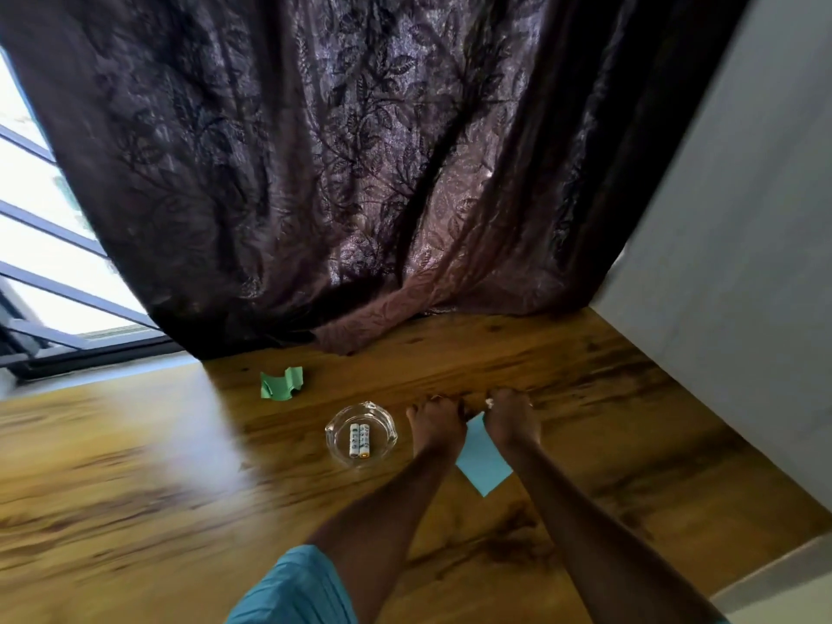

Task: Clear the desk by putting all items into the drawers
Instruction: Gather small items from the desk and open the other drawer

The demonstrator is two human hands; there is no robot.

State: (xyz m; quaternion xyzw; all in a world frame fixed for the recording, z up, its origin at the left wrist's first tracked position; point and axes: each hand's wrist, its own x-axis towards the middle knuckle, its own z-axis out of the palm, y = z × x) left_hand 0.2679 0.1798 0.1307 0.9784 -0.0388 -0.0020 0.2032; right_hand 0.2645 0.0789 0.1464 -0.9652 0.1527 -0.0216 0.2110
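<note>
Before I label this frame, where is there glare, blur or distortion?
Head view: the window is blown out white; a glare patch washes the desk left of the glass dish; the desk's near-left is smeared by blur; the wide lens bends curtain and wall; the batteries look fairly sharp.

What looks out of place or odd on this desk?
Two batteries lie in a glass ashtray, an odd holder. The green paper is bent, ends curling up. The curtain hem drapes onto the desk.

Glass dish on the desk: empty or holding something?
Holding something. Two small batteries lie side by side on the bottom of the glass dish, which sits upright on the desk.
</note>
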